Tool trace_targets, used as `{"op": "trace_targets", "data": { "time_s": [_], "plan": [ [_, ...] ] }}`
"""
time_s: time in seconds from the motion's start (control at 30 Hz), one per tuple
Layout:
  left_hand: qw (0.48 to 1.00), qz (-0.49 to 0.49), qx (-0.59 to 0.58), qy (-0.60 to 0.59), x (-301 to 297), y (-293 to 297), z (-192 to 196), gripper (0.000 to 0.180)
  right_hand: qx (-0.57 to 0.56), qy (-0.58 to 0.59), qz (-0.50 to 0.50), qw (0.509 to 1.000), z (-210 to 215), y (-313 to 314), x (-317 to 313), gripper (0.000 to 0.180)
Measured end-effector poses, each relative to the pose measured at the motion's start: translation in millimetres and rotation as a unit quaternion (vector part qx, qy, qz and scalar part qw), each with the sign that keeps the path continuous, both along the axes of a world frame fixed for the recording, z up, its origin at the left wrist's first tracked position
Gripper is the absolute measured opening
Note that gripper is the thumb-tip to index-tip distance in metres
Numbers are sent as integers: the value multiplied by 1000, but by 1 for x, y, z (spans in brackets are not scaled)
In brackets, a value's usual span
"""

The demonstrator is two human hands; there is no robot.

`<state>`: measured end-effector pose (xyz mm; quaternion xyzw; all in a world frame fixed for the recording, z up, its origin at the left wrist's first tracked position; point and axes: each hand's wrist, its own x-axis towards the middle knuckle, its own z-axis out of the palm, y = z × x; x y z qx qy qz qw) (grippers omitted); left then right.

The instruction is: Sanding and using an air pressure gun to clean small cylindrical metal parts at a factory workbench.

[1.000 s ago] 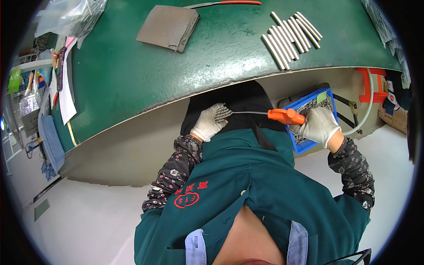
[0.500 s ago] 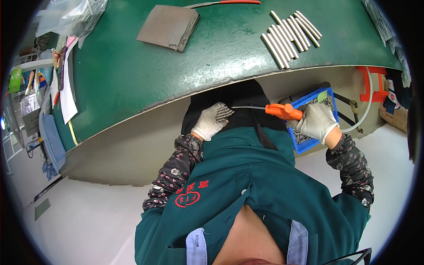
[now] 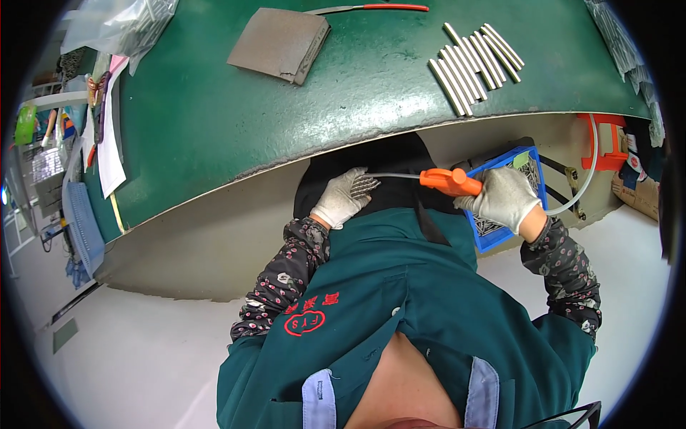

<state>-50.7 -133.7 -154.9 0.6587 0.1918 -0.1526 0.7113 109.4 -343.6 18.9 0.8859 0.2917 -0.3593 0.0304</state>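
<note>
My left hand (image 3: 339,200), in a pale work glove, is closed around a bundle of short metal pins (image 3: 365,186) above my lap. Gripped in my gloved right hand (image 3: 509,200) is an orange air blow gun (image 3: 451,182). Its thin metal nozzle (image 3: 391,175) points left, with the tip right at the pins. A pale hose (image 3: 590,179) runs off to the right of that hand. Behind and below the right hand sits a blue crate (image 3: 544,196) holding many small metal pins (image 3: 486,226), partly covered by the hand.
On the green bench (image 3: 179,121) lie several longer metal rods (image 3: 457,82), a brown block (image 3: 279,44) and a red-handled tool (image 3: 395,7). Plastic bags (image 3: 118,28) and papers (image 3: 109,150) are at the left. An orange stool (image 3: 607,146) stands at the far right.
My right hand has moved a little left with the air blow gun, bringing the nozzle tip up to the pins. My left hand stays nearly in place; the view has shifted slightly.
</note>
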Motion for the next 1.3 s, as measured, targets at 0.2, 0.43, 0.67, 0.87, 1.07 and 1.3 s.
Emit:
{"op": "trace_targets", "data": {
  "time_s": [0.2, 0.43, 0.67, 0.87, 1.07, 1.3],
  "plan": [
    [1000, -12, 18, -2, -1, 0, -2, 54, -13, 2, 6, 1000, 8, 5, -2, 41],
    [1000, 2, -6, -1, 3, 2, -1, 53, -30, 6, 26, 999, 9, 5, 1, 47],
    [1000, -8, 19, -3, -1, 0, 0, 54, 21, 7, 20, 1000, 3, 0, -3, 49],
    [1000, 11, -29, -3, -1, 1, -4, 54, -14, 10, 46, 999, -1, -7, -6, 52],
    [1000, 1, -10, 10, 2, 1, 2, 54, 38, -41, 8, 998, -6, -12, -6, 50],
    [999, 17, -19, 24, 4, 1, -3, 54, 27, -20, 18, 999, -3, -4, 0, 49]
  ]
}}
